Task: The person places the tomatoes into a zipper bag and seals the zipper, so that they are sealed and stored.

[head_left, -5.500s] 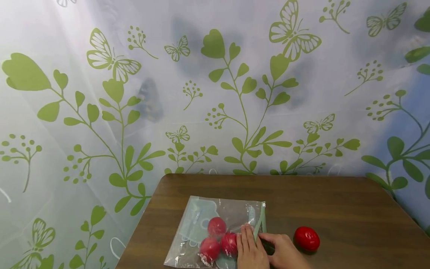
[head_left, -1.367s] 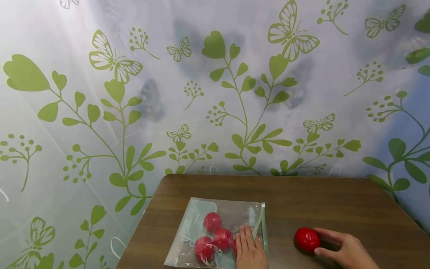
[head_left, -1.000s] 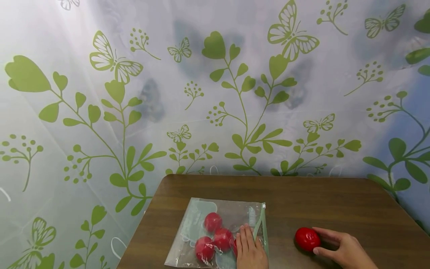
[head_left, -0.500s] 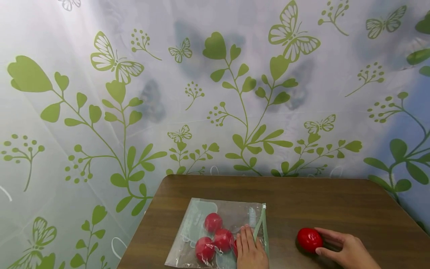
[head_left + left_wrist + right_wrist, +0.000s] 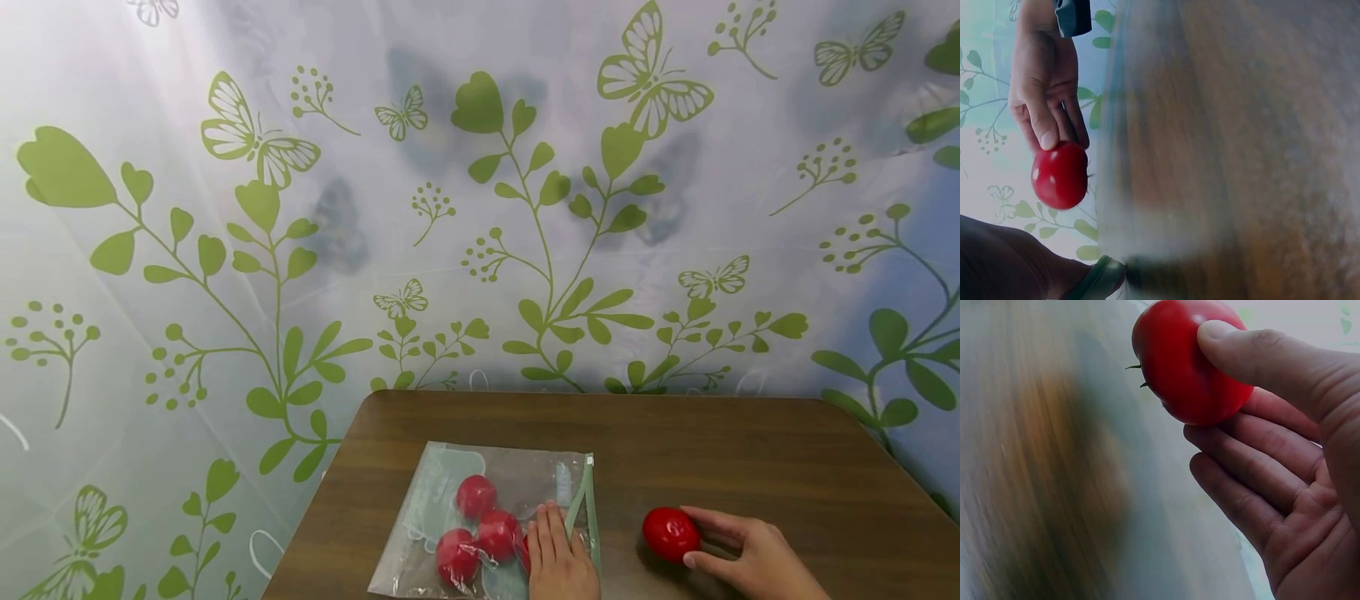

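My right hand (image 5: 750,557) pinches a glossy red tomato (image 5: 671,535) between thumb and fingers, right of the bag. In the right wrist view, thin green stem tips stick out from the tomato (image 5: 1188,362). A clear plastic zip bag (image 5: 517,467) lies flat on the table, its green zip edge (image 5: 590,508) facing right and parted. Several red tomatoes (image 5: 476,497) are inside it. My left hand (image 5: 562,554) lies with straight fingers on the bag near the opening, partly covering one tomato. In the left wrist view, a green strip (image 5: 1088,281) crosses the left thumb (image 5: 1110,277).
The brown wooden table (image 5: 622,425) has rounded far corners. Behind it hangs a pale curtain (image 5: 420,333) with green leaves and butterflies. Pale blue shapes (image 5: 457,467) show on the bag.
Earlier, the right hand was at the bag's opening, then it moved right to the loose tomato. Now that tomato has shifted left with it. Tomatoes inside the bag sit further left. The left hand stays put.
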Available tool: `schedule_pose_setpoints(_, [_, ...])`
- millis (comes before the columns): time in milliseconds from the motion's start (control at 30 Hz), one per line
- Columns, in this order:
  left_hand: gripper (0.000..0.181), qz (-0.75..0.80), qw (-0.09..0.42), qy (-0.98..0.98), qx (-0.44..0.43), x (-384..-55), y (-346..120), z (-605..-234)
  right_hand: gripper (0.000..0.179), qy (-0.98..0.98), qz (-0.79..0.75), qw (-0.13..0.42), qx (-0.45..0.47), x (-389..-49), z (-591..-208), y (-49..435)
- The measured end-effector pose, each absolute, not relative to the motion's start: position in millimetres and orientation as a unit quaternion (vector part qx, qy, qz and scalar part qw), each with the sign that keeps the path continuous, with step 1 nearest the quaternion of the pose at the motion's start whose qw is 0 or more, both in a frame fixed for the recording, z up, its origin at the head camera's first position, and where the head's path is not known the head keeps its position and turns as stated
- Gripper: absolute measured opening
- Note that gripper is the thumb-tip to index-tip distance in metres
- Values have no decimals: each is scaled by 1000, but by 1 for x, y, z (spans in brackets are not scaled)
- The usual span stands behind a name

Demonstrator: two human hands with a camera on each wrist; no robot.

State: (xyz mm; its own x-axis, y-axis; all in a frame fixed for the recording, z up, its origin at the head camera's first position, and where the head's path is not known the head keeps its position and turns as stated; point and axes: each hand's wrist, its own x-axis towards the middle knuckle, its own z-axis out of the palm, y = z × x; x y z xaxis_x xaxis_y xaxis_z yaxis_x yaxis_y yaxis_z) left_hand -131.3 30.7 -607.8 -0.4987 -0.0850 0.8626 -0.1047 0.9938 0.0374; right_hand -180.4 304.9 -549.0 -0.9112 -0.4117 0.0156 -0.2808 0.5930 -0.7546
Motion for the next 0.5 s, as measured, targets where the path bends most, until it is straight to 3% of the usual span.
schedule_pose_setpoints(267, [71,13,496,-867,50,-133,30,-609,61,869,-437,76,-221,-182,-550,277])
schedule_pose_setpoints(500, [69,37,432,-900,46,-124,28,-605,63,857,-456,80,-225,-188,-551,254])
